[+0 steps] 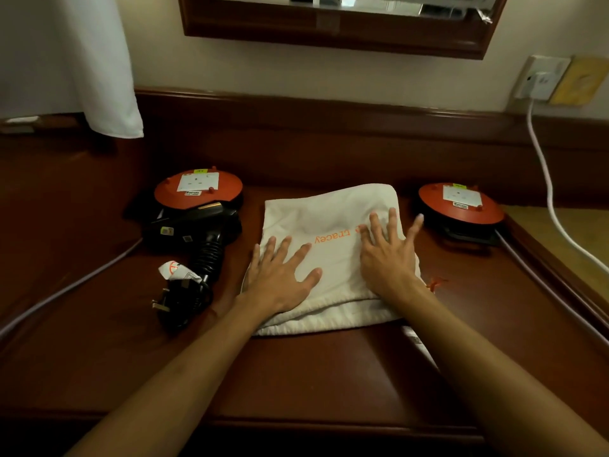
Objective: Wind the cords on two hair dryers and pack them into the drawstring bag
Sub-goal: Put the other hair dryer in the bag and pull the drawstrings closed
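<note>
Your left hand [280, 275] lies flat on the near-left part of the white drawstring bag [333, 225], fingers straight and spread wide, holding nothing. Your right hand [387, 255] lies flat on the bag's right side, fingers fanned out as well, the thumb reaching past the cloth's right edge. The bag rests in the middle of a dark red-brown wooden desk [296, 374], with orange lettering between your hands and an orange drawstring end [435, 284] poking out just right of it.

Left of the bag, a black hair dryer [197, 225] lies on the desk with its coiled cord [207, 255] running toward you to a plug [161, 305] and a white tag [176, 271]. Just behind the dryer sits an orange cable reel [197, 189] with a white socket face. A second orange cable reel [461, 204] sits right of the bag, close to your right thumb. Only one dryer is in plain view.

Behind the bag, a raised wooden ledge runs along a cream wall. A wood-framed mirror [329, 28] hangs above it, a white curtain [82, 61] hangs to the far left, and a wall socket [540, 79] to the far right holds a white plug whose cable [553, 206] trails down over the desk's right edge.
</note>
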`<state>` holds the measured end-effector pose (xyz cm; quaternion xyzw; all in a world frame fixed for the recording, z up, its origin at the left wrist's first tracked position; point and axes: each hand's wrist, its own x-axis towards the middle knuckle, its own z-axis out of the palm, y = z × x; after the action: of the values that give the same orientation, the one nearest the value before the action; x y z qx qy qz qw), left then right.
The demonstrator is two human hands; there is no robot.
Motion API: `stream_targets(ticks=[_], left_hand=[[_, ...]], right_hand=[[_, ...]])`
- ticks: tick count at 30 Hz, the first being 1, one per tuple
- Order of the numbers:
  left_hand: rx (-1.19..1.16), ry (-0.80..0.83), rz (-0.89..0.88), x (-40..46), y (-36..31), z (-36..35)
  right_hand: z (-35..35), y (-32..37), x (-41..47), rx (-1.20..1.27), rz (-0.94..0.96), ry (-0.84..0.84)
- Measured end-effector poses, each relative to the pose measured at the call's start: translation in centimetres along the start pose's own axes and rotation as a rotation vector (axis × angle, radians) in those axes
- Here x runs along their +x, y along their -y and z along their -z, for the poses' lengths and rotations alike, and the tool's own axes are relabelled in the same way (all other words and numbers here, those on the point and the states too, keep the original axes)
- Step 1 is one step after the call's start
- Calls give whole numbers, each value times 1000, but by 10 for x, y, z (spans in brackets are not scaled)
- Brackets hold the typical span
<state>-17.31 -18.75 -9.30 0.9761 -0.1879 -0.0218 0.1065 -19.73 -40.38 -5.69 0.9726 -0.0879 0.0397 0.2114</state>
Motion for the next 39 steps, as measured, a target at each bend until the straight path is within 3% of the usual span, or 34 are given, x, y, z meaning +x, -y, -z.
stream_targets(ticks=[9, 12, 15, 18, 20, 24, 28, 33, 39], left_hand=[[-33, 105, -56, -4, 3, 24], [12, -54, -48, -18, 17, 51], [247, -263, 187, -42, 44, 77], [284, -124, 476, -59, 66, 84], [179, -127, 506, -62, 71, 80], [89, -283, 447, -65, 68, 75], [-43, -385, 387, -73, 56, 75], [-228, -489, 157, -82, 16, 89], [-363, -394, -231, -76, -41, 82]], right_hand=[[12, 1, -1, 96, 94, 40], [20, 6, -13, 317, 94, -56], [28, 18, -26, 466, 84, -91], [34, 31, -35, 545, 82, -94], [39, 39, -40, 602, 91, -100], [49, 56, -51, 784, 141, -119], [64, 65, -67, 1120, 164, -120], [81, 66, -76, 1412, 180, -152], [90, 46, -77, 2266, -30, 54]])
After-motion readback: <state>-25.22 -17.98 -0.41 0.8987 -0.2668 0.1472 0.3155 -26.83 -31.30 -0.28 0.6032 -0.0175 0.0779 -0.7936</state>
